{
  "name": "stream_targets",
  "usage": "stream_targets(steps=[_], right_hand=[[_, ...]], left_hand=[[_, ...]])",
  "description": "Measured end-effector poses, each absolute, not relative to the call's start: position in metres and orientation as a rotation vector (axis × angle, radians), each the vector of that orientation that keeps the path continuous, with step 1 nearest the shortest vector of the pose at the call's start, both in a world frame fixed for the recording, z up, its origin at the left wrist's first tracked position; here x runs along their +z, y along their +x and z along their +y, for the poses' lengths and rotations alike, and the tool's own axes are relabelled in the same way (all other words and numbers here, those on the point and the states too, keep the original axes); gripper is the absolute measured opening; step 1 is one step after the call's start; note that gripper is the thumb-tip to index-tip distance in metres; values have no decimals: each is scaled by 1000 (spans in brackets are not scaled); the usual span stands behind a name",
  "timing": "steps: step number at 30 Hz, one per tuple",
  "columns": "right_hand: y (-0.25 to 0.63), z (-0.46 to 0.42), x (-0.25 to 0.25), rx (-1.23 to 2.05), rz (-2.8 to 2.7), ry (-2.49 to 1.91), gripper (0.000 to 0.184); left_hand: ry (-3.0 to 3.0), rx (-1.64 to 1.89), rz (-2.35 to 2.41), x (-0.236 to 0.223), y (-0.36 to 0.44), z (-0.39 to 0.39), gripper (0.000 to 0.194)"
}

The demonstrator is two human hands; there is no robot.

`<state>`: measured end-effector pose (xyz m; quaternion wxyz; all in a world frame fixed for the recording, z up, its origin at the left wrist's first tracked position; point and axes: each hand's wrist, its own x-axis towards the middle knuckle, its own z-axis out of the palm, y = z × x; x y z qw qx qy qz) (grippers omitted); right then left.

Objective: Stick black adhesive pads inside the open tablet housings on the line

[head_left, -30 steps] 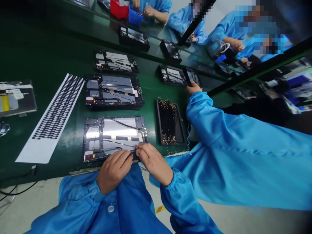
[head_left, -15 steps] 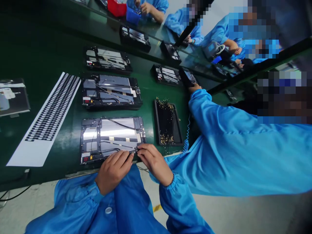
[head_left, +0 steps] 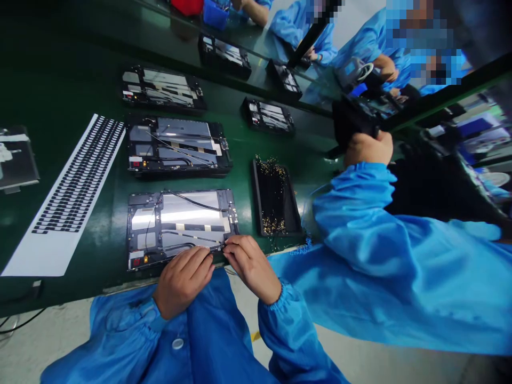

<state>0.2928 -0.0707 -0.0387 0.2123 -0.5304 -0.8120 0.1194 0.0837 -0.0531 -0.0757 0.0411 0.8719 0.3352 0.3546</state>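
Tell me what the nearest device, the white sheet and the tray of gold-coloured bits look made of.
Device: probably black plastic around its edges, dull and dark; its silvery panel looks like smooth metal, given the bright glare.
Sheet: paper or plastic film, plain white and flat; I can't tell which.
Tray: likely matte black plastic, with little shine.
Bits: seemingly metal, from their golden glint.

One head-worn camera looks forward and down over the hands [head_left: 184,281] and bench [head_left: 104,229].
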Motion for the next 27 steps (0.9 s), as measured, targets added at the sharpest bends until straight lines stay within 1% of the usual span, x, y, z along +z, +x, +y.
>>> stream_targets(steps=[4,8,14,17,23,27], right_hand=[[293,-73,-41,306,-2276,-1498,13],[295,-72,-42,276,-2262,-1475,12],[295,-71,-39,317,-2284,-1494,11],[293,-71,-38,310,-2291,-1527,12],[291,-70,-38,318,-2300,-1557,14],[292,-70,-39,333,-2278,-1562,14]], left_hand=[[2667,1083,1047,-73,87,-53,19],[2690,1029,1116,-70,91,-52,29],[2608,1070,1083,-70,90,-49,17],[2610,1097,1068,-72,89,-49,16],[2706,1064,1060,-75,88,-49,26],[2734,1017,1065,-76,88,-50,29]])
